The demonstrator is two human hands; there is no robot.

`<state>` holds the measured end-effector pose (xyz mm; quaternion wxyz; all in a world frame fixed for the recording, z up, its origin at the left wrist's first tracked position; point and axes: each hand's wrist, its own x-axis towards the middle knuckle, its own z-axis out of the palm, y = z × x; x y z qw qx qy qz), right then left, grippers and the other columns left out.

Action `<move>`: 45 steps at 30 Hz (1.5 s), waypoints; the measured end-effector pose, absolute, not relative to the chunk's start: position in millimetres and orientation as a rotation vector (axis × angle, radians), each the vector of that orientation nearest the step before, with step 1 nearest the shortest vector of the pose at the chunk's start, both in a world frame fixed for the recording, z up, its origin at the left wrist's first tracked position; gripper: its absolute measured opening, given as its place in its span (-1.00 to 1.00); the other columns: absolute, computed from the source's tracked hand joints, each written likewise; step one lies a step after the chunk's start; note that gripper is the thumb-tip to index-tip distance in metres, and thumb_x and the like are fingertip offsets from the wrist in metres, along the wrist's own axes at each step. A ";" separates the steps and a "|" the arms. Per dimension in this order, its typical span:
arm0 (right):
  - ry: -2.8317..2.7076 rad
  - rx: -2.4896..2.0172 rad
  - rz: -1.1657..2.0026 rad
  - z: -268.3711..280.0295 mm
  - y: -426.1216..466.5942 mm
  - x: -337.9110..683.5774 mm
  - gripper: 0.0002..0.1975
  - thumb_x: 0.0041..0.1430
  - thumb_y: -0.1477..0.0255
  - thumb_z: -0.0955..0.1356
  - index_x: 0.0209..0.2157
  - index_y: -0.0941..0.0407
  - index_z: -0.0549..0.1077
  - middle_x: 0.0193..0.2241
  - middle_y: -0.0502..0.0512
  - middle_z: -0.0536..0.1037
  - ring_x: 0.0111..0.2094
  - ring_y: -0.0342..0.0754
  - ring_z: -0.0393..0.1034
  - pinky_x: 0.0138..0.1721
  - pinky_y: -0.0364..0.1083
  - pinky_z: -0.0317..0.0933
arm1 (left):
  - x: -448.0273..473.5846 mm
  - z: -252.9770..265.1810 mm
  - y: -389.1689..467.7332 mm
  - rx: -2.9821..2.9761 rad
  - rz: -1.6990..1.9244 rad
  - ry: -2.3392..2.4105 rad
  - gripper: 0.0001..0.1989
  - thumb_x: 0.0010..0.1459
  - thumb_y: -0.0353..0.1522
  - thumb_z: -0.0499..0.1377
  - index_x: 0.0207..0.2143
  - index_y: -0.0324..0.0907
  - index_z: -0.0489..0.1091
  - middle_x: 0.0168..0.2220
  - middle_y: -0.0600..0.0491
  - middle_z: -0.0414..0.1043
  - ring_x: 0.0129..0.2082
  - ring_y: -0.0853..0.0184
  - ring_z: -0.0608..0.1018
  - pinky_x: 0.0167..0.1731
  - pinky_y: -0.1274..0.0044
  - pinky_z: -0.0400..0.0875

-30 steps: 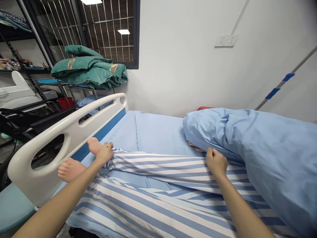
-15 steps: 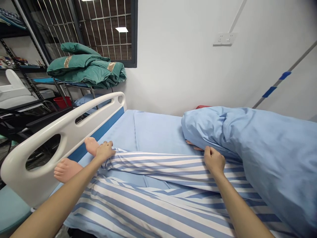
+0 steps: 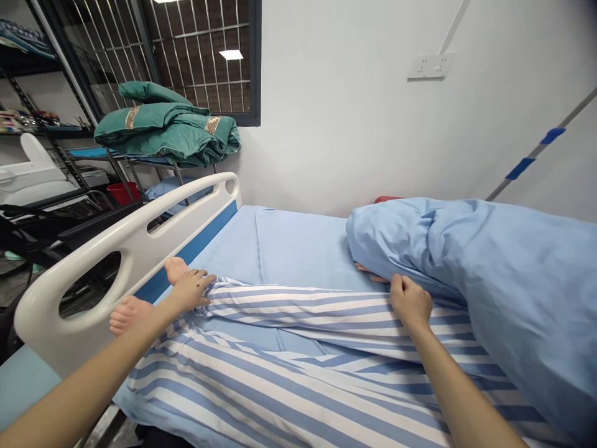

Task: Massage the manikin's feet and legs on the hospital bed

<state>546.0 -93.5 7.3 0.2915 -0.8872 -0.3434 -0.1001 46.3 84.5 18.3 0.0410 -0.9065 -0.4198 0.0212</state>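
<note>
Two bare feet, the far foot [image 3: 176,270] and the near foot [image 3: 130,314], look like a manikin's and stick out of blue-and-white striped trousers [image 3: 298,305]. At the far ankle, my left hand [image 3: 192,289] lies over the trouser cuff with its fingers stretched and apart. My right hand [image 3: 411,302] is closed in a fist on the upper part of the same trouser leg and appears to pinch the cloth; its fingertips are partly hidden. Just beyond it, the fingers of a manikin-like hand [image 3: 373,274] show under the folded light blue quilt [image 3: 504,267].
A white bed end board [image 3: 135,239] with a blue strip stands at the left. The light blue sheet [image 3: 298,242] covers the mattress. Behind are a folded green quilt [image 3: 168,134] on a rack, a wheelchair [image 3: 88,230] and a red bucket [image 3: 122,193]. A wall runs along the far side.
My left hand's fingers have straightened and loosened at the ankle cuff. My right hand stays closed at the same place on the trousers. The whole view has shifted slightly.
</note>
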 end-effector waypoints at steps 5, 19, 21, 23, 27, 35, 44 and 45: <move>-0.930 -2.361 -0.275 7.0 -94.1 545.9 -0.61 0.17 0.29 0.12 -0.54 0.17 0.42 -0.61 0.11 0.37 -0.59 -0.14 -0.05 -0.50 -0.14 -0.19 | 49.6 25.8 89.3 -2.751 0.287 -1.267 -0.49 -0.16 -0.32 0.18 -0.05 -0.08 0.33 -0.16 -0.05 0.40 -0.12 0.14 0.35 -0.11 0.38 0.20; -0.937 -2.380 -0.291 5.9 -93.7 546.0 -0.61 0.17 0.30 0.12 -0.53 0.17 0.43 -0.61 0.12 0.37 -0.59 -0.13 0.00 -0.48 -0.13 -0.19 | 50.2 30.7 95.2 -2.812 0.318 -1.390 -0.47 -0.08 -0.24 0.12 0.01 -0.06 0.29 -0.07 -0.06 0.37 -0.05 0.13 0.35 -0.02 0.35 0.15; -0.929 -2.391 -0.284 7.2 -94.0 544.9 -0.61 0.17 0.30 0.12 -0.53 0.16 0.43 -0.60 0.12 0.38 -0.58 -0.13 0.01 -0.48 -0.13 -0.19 | 50.4 28.9 83.4 -2.855 0.036 -1.386 -0.54 -0.02 -0.25 0.08 -0.01 -0.09 0.30 -0.07 -0.06 0.34 -0.05 0.17 0.34 -0.02 0.37 0.15; -0.923 -2.397 -0.277 8.3 -94.1 543.8 -0.61 0.17 0.30 0.12 -0.52 0.16 0.43 -0.59 0.13 0.40 -0.58 -0.12 0.03 -0.48 -0.13 -0.18 | 53.3 28.2 63.8 -2.861 -0.363 -1.421 -0.65 0.05 -0.26 0.00 -0.10 -0.13 0.33 -0.10 -0.04 0.34 -0.09 0.24 0.35 -0.04 0.42 0.18; -0.935 -2.390 -0.280 8.2 -94.1 542.6 -0.62 0.17 0.31 0.13 -0.54 0.17 0.43 -0.59 0.14 0.39 -0.60 -0.14 0.01 -0.49 -0.13 -0.17 | 59.9 20.6 13.0 -2.847 -0.941 -1.716 -0.73 0.11 -0.24 -0.07 -0.48 -0.19 0.31 -0.51 0.11 0.31 -0.45 0.40 0.35 -0.37 0.58 0.25; -1.042 -2.450 -0.247 12.3 -93.0 543.0 -0.64 0.16 0.32 0.14 -0.47 0.17 0.46 -0.56 0.17 0.44 -0.62 -0.14 0.05 -0.51 -0.13 -0.13 | 55.0 -19.3 -28.3 -2.750 -0.873 -1.837 -0.70 0.12 -0.28 -0.08 -0.64 -0.18 0.15 -0.62 0.14 0.22 -0.54 0.44 0.28 -0.45 0.59 0.10; -1.206 -2.250 -0.049 14.6 -71.9 449.3 -0.69 0.11 0.32 0.17 -0.61 0.15 0.32 -0.65 0.07 0.35 -0.60 -0.12 0.13 -0.53 -0.14 -0.11 | 57.3 -21.4 -32.1 -2.639 -0.693 -1.872 -0.75 0.14 -0.31 -0.08 -0.53 -0.15 0.28 -0.47 0.08 0.41 -0.40 0.36 0.44 -0.45 0.56 0.08; -1.255 -2.126 0.031 12.2 -70.7 417.5 -0.66 0.12 0.30 0.15 -0.64 0.14 0.27 -0.68 0.03 0.31 -0.59 -0.13 0.13 -0.53 -0.15 -0.08 | 56.9 -21.6 -32.6 -2.641 -0.689 -1.869 -0.75 0.14 -0.32 -0.08 -0.51 -0.15 0.29 -0.46 0.07 0.42 -0.39 0.35 0.45 -0.44 0.56 0.09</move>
